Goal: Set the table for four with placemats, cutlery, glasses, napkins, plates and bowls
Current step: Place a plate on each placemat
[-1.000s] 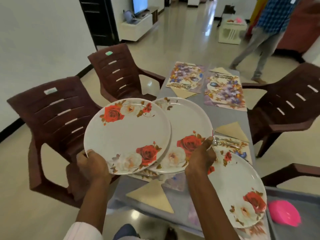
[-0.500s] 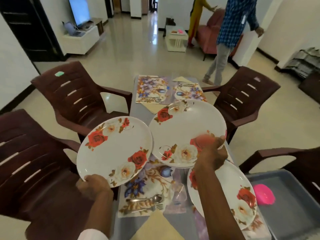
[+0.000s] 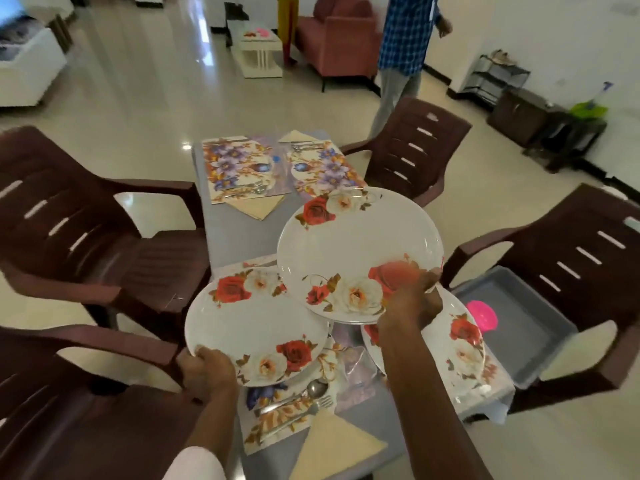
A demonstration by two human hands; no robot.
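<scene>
My left hand (image 3: 207, 374) grips the near rim of a white rose-patterned plate (image 3: 254, 325) over the near-left placemat (image 3: 277, 415). With my right hand (image 3: 410, 301) I hold a second rose plate (image 3: 358, 252) by its near edge, above the middle of the grey table (image 3: 227, 237). A third plate (image 3: 460, 341) lies on the near-right placemat, partly hidden by my right arm. A spoon and fork (image 3: 304, 400) lie on the near-left placemat beside a folded beige napkin (image 3: 334, 445). Two far placemats (image 3: 239, 169) carry cutlery and napkins.
Brown plastic chairs (image 3: 79, 223) stand around the table, two on each side. A grey tray (image 3: 519, 323) holding a pink bowl (image 3: 482, 315) rests on the near-right chair. A person in a blue checked shirt (image 3: 403, 36) stands beyond the table.
The two held plates have moved apart. The left one has come down towards the near-left placemat; the right one has shifted right and farther out over the table.
</scene>
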